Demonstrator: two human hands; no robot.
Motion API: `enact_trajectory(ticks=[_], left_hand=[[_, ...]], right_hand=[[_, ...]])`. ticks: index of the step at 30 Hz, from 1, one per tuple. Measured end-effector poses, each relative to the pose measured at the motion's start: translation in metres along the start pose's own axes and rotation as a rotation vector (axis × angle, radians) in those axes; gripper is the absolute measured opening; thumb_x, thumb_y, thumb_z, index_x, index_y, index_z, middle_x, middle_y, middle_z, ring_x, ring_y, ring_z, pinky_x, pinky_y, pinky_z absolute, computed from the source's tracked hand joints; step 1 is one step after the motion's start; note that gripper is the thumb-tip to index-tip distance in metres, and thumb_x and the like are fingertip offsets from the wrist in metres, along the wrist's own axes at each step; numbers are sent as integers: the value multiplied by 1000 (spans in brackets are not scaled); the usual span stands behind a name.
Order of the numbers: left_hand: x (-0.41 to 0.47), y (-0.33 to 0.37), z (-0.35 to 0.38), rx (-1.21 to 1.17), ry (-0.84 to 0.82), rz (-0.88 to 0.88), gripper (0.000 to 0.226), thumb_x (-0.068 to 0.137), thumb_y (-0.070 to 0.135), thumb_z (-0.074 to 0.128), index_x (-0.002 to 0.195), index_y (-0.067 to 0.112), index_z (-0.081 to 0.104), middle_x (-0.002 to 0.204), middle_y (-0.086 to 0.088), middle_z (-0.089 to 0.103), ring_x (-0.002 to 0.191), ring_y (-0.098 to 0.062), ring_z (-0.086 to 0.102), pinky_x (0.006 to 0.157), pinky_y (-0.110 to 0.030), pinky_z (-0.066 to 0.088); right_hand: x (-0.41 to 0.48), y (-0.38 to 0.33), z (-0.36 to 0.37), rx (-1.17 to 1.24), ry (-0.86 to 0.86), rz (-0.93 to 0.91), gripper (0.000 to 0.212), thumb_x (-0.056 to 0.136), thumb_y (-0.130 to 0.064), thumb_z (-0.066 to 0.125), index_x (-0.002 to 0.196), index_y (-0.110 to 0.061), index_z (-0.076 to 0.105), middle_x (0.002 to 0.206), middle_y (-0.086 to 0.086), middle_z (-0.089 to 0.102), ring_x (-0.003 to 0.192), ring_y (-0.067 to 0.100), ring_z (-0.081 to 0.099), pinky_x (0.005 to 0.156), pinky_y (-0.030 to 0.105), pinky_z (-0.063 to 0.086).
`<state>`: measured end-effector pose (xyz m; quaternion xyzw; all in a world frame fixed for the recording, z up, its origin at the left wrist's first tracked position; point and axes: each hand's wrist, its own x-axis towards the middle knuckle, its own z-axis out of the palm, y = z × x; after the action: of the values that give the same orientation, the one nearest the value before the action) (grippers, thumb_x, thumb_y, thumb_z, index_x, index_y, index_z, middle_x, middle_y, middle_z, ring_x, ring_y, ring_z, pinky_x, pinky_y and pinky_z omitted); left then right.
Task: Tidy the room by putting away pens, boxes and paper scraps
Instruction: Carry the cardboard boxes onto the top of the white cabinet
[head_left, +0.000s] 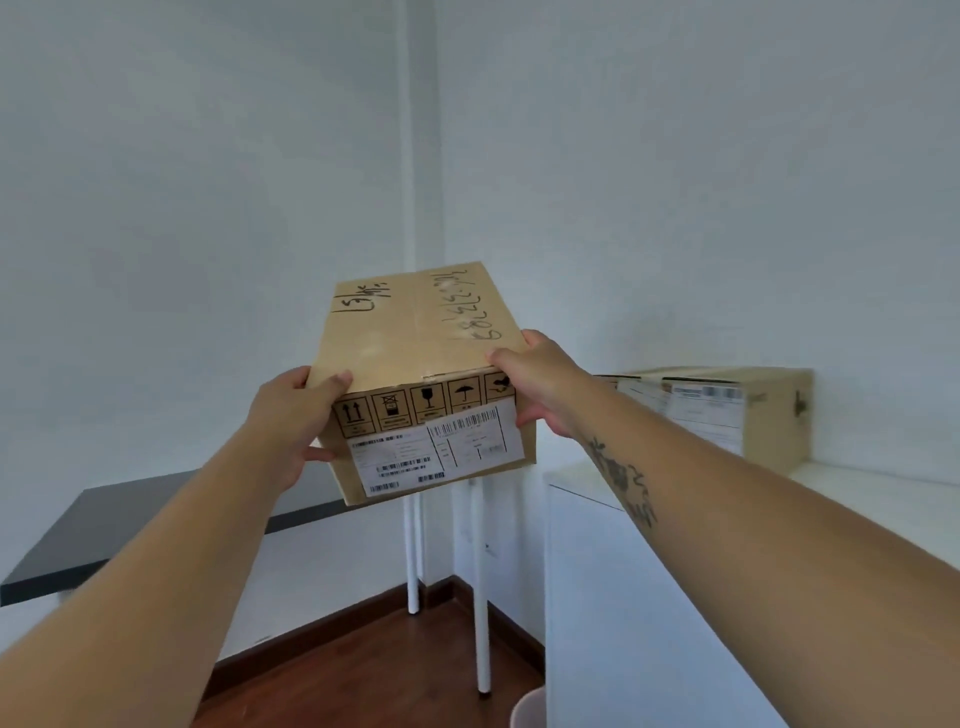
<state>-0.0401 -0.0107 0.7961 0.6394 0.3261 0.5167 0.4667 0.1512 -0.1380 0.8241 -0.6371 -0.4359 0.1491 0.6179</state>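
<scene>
A brown cardboard box (415, 358) with black handwriting on top and white shipping labels on its near side is held up in the air at mid-frame. My left hand (296, 415) grips its left near corner, thumb on top. My right hand (540, 384) grips its right near corner, thumb on top and fingers under the edge. The box tilts slightly down toward me, above the gap between the black table and the white cabinet.
A second labelled cardboard box (737, 410) rests on the white cabinet (623, 597) at right. A black tabletop (130, 525) with white legs (480, 587) stands at left. A pale bin rim (527, 709) shows at the bottom over wooden floor. White walls meet in a corner behind.
</scene>
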Motion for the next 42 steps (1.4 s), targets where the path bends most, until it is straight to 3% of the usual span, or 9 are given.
enact_trajectory(ticks=[3, 6, 11, 17, 28, 35, 37, 39, 42], left_hand=[[-13, 17, 31, -25, -89, 19, 24, 98, 28, 59, 117, 14, 60, 100, -8, 67, 86, -20, 60, 57, -40, 55], [-34, 39, 65, -61, -199, 43, 21, 97, 28, 60, 113, 14, 61, 97, -9, 67, 88, -22, 62, 55, -39, 53], [-74, 71, 112, -76, -385, 87, 24, 96, 30, 62, 113, 13, 61, 99, -11, 68, 89, -25, 64, 57, -42, 56], [-123, 106, 171, -167, -615, 152, 28, 96, 32, 62, 113, 10, 63, 103, -11, 69, 95, -28, 65, 73, -52, 60], [-167, 89, 265, -135, -885, 157, 28, 95, 33, 62, 108, 8, 63, 101, -10, 70, 89, -25, 67, 66, -43, 61], [-161, 56, 312, -47, -939, 190, 29, 97, 35, 58, 117, 16, 67, 103, -6, 69, 86, -28, 67, 66, -46, 62], [-149, 50, 327, 8, -892, 316, 35, 97, 45, 54, 120, 21, 66, 112, -2, 67, 93, -28, 67, 75, -47, 62], [-138, 40, 345, 83, -819, 475, 44, 97, 54, 47, 126, 26, 64, 120, 2, 65, 105, -23, 62, 86, -39, 54], [-115, 20, 368, 146, -778, 624, 45, 98, 58, 38, 124, 30, 62, 114, 9, 65, 109, -17, 58, 86, -36, 45]], right_hand=[[-23, -12, -40, -42, 85, -5, 24, 96, -18, 49, 120, -21, 50, 95, -6, 61, 78, 14, 62, 74, 49, 59], [-61, -26, -83, -98, 197, -10, 18, 98, -17, 49, 115, -21, 48, 88, -9, 56, 71, 9, 55, 60, 38, 55], [-119, -42, -149, -167, 389, 3, 31, 97, -23, 51, 128, -20, 46, 93, -9, 52, 77, 11, 51, 85, 55, 54], [-189, -60, -218, -212, 590, 30, 29, 96, -27, 54, 123, -22, 49, 116, 0, 62, 106, 27, 61, 86, 60, 54], [-243, -29, -279, -295, 797, 226, 30, 97, -26, 52, 126, -19, 49, 111, 4, 65, 97, 30, 67, 81, 58, 56], [-236, 9, -291, -326, 827, 408, 38, 98, -32, 52, 130, -12, 46, 116, 9, 60, 91, 29, 66, 67, 58, 59], [-226, 11, -292, -389, 823, 440, 42, 99, -37, 47, 134, -13, 40, 114, 8, 59, 87, 27, 66, 64, 54, 61], [-213, 16, -294, -475, 812, 452, 45, 101, -41, 40, 138, -17, 37, 116, 6, 59, 87, 26, 67, 61, 49, 61], [-194, 31, -298, -582, 802, 433, 52, 98, -53, 40, 137, -19, 44, 115, 5, 61, 92, 25, 65, 54, 45, 61]])
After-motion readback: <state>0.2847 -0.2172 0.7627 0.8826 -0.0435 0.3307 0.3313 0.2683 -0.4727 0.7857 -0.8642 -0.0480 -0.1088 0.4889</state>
